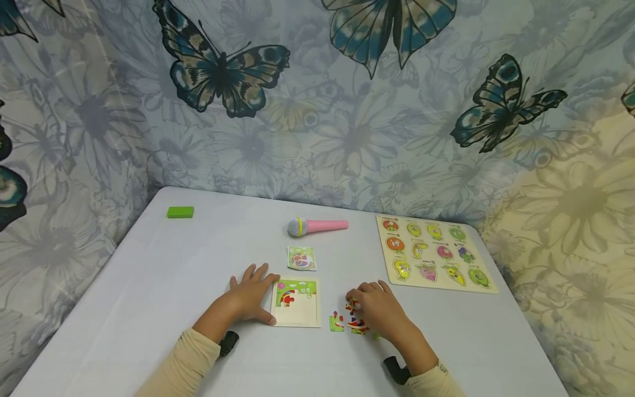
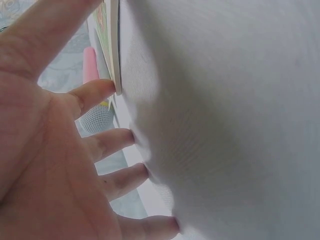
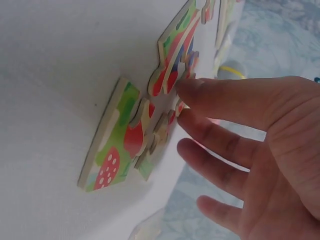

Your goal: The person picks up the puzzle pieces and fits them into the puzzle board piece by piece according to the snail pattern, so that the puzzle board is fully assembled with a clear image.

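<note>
My left hand (image 1: pixel 253 295) is spread flat, with thumb and index finger touching the left side of a square puzzle board (image 1: pixel 297 315). Along the board's top and left sit joined puzzle pieces, green with red below; the rest of its surface is bare cream. The remaining left fingertips touch the table, as the left wrist view shows. Right of the board, my right hand (image 1: pixel 379 309) pinches a small red puzzle piece (image 3: pixel 179 107) between thumb and index finger, mostly covered by them. Several loose pieces (image 1: pixel 336 322) lie under and beside that hand, one with a spotted red shape (image 3: pixel 108 170).
Behind the board lies a small packet with a colourful picture (image 1: pixel 301 258), and beyond it a pink toy microphone (image 1: pixel 324 225). A green block (image 1: pixel 180 212) is at the far left. A cream fruit picture board (image 1: pixel 436 253) lies at the back right, near the butterfly-patterned wall.
</note>
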A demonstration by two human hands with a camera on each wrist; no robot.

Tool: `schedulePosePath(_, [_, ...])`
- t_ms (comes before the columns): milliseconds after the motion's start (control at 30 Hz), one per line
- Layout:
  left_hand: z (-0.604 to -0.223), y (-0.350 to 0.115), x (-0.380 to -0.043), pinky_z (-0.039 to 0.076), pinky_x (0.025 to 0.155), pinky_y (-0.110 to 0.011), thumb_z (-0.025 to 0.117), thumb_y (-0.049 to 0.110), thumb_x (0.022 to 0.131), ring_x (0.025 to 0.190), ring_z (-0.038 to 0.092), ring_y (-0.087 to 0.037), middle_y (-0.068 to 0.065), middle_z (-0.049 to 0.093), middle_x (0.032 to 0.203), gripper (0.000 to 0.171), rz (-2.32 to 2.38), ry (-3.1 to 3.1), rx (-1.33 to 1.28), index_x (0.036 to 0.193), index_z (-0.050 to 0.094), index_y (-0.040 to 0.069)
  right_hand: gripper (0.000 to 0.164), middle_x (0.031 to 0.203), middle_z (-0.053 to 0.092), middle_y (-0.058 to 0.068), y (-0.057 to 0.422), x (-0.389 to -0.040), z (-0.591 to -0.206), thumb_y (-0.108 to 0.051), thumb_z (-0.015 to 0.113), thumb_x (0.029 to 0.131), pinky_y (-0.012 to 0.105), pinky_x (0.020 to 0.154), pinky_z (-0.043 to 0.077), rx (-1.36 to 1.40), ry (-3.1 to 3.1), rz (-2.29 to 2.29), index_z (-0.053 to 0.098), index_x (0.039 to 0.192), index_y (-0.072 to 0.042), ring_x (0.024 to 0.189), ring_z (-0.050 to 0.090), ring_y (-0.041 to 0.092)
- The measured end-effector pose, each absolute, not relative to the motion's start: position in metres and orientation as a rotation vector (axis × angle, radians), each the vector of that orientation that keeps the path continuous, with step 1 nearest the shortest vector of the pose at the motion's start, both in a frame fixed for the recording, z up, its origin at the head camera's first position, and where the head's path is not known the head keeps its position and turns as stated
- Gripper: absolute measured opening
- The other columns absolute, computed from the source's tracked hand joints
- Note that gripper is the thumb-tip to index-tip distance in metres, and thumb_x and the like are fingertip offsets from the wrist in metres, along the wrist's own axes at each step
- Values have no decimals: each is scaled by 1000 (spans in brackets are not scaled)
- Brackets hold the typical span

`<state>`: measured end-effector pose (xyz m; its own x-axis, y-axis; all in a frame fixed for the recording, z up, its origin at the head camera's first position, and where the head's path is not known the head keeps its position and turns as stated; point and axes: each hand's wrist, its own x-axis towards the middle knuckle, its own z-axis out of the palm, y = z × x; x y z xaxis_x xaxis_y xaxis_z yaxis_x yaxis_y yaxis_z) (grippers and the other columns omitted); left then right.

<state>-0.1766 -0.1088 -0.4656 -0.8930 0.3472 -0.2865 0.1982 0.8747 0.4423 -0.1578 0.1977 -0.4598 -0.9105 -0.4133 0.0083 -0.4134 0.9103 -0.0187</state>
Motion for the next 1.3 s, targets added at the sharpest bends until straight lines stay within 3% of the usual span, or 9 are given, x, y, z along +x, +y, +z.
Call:
schedulePosePath(333, [-461, -107, -178, 15, 102, -79, 90, 40, 61, 145, 12, -47, -20, 21, 159, 98, 560, 2687, 414, 144, 44, 15, 33, 99, 68, 2, 191, -159, -460, -13, 85, 73, 56, 103, 39, 756, -2988, 42, 73, 103, -18, 97, 63, 24])
schedulePosePath(833, [-470, -106, -177, 14, 102, -79, 91, 40, 61, 145, 12, -46, -19, 23, 158, 97, 573, 2704, 402, 143, 45, 17, 26, 103, 68, -2, 117, -168, -457, -19, 75, 85, 50, 103, 42, 1138, -2835, -50, 72, 110, -21, 101, 64, 16])
schedulePosePath(1300, [-467, -108, -175, 15, 102, -79, 90, 40, 62, 145, 13, -46, -19, 23, 158, 96, 585, 2694, 410, 143, 45, 16, 22, 101, 68, -3, 103, -170, -466, -21, 75, 84, 49, 104, 42, 1107, -2798, -141, 74, 106, -25, 100, 63, 17])
